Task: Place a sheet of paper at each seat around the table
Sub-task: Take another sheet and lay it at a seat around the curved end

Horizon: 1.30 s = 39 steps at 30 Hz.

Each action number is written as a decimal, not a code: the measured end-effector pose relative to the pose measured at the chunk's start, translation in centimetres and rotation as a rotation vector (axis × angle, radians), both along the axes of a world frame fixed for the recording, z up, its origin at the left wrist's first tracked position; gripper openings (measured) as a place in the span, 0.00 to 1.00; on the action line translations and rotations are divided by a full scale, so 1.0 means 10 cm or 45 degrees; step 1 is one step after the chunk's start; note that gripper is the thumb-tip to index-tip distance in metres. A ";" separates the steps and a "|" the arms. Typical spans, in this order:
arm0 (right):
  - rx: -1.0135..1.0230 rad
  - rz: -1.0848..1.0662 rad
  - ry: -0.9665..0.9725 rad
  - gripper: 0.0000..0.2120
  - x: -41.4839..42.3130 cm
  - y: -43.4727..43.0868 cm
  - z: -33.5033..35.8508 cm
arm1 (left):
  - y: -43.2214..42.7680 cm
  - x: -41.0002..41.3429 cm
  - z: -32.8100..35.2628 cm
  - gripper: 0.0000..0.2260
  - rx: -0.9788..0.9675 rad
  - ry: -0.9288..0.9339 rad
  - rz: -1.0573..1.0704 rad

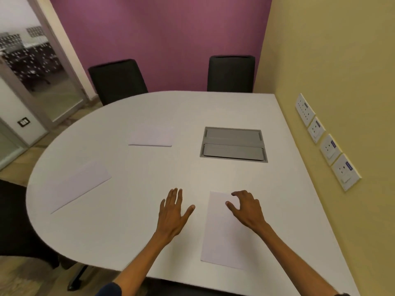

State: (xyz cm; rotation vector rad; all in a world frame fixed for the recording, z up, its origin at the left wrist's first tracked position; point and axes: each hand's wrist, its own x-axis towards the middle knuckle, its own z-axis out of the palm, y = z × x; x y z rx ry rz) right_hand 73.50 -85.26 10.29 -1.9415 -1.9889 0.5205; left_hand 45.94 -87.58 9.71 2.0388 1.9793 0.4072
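Three white sheets lie flat on the white table [132, 212]. The near sheet [222, 238] is in front of me at the table's near edge. My right hand [248, 208] hovers over its far end with curled, spread fingers; whether it touches the paper I cannot tell. My left hand [173, 212] is open with fingers spread, just left of that sheet, holding nothing. A second sheet [79, 185] lies angled near the left curved edge. A third sheet [151, 136] lies toward the far side, in front of the left black chair [117, 80].
A second black chair [232, 73] stands at the far right. A grey cable hatch [233, 144] is set into the tabletop. Wall sockets [327, 142] line the yellow wall on the right. A dark chair [15, 218] sits at the left edge; a glass door [42, 82] is behind.
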 end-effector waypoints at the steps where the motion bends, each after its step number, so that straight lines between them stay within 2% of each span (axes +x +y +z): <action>1: 0.013 0.022 0.009 0.25 -0.10 0.03 0.05 | -0.02 -0.08 0.03 0.37 0.011 -0.015 0.030; 6: -0.004 0.175 0.008 0.32 -0.82 0.18 0.24 | -0.19 -0.66 0.21 0.38 0.098 -0.019 0.220; 11: -0.024 0.360 0.026 0.35 -1.91 0.15 0.35 | -0.52 -1.48 0.40 0.39 0.140 -0.014 0.451; 16: -0.053 0.540 0.048 0.36 -3.27 -0.10 0.42 | -1.04 -2.52 0.54 0.41 0.164 0.071 0.615; 25: 0.125 0.835 0.136 0.35 -5.78 -0.82 0.74 | -2.08 -4.58 0.80 0.41 0.221 0.167 0.924; 31: 0.228 1.044 0.225 0.34 -7.01 -1.23 1.00 | -2.69 -5.56 0.92 0.39 0.291 0.181 1.159; 39: 0.295 1.319 0.275 0.33 -8.47 -1.63 1.14 | -3.32 -6.61 0.96 0.37 0.230 0.219 1.437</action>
